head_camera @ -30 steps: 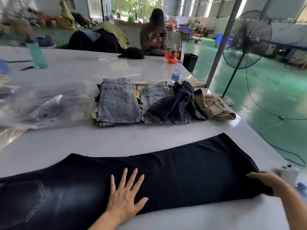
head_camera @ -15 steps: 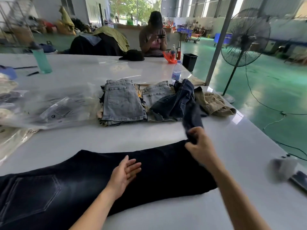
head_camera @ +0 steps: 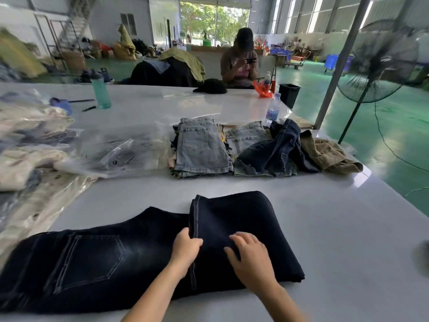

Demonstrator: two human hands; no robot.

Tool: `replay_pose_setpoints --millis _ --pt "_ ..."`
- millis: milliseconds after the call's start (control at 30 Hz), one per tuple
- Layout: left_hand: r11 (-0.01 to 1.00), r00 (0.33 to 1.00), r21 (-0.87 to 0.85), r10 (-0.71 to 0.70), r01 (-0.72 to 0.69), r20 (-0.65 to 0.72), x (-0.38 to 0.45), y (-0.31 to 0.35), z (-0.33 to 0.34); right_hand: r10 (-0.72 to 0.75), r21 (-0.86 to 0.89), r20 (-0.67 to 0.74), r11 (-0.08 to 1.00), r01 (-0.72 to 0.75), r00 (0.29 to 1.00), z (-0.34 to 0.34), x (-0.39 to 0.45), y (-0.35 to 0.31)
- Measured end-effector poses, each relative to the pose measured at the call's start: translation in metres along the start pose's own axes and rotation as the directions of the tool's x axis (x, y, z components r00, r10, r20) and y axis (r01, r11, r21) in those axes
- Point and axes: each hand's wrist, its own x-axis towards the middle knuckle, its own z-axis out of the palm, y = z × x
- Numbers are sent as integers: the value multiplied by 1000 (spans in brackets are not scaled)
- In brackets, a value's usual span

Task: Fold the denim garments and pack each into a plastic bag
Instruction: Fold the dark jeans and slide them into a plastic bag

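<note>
Jeans (head_camera: 97, 259) lie on the near bench (head_camera: 336, 228), leg end folded over. Left hand (head_camera: 185, 249) pinches the hem; right hand (head_camera: 250, 259) presses flat, fingers relaxed. Best square the edges and smooth before folding again.

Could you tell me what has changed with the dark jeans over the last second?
The right hand carried the leg end leftward, folding it over the dark jeans, and now presses it flat. The left hand, earlier flat on the fabric, now pinches the folded hem. The stack of denim shorts and plastic bags stayed put.
</note>
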Motion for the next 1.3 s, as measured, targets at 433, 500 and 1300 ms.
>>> replay_pose_setpoints --millis 433,500,1300 --pt "984 990 127 -131 124 47 -6 -46 -36 273 -159 251 958 -239 929 36 7 34" --pt "977 995 191 -100 97 5 -6 -48 -36 220 -137 224 972 -193 949 34 17 21" --pt "354 873 869 460 -346 160 -20 -80 -16 591 577 -109 693 -433 799 -26 49 128"
